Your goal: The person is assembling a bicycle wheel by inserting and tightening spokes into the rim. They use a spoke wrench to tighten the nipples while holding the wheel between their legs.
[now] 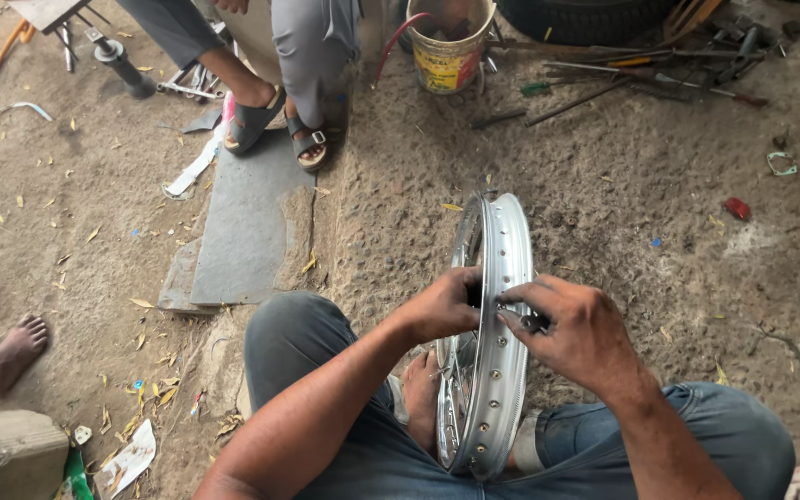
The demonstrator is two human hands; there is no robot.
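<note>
A shiny chrome wheel rim [506,243] with a row of spoke holes stands upright on edge between my knees. My left hand [443,305] grips its left side from inside. My right hand [574,329] rests on the rim's outer band, fingers pinched on a small dark metal part [533,323] held against a hole. Thin spokes show inside the rim near my bare foot [421,400].
Another person in sandals [254,122] sits ahead on a grey stone slab [246,222]. A yellow bucket [448,51], a tyre [585,18] and scattered hand tools [641,74] lie at the back. A bare foot [13,352] is at left, and a concrete block [6,454] below it.
</note>
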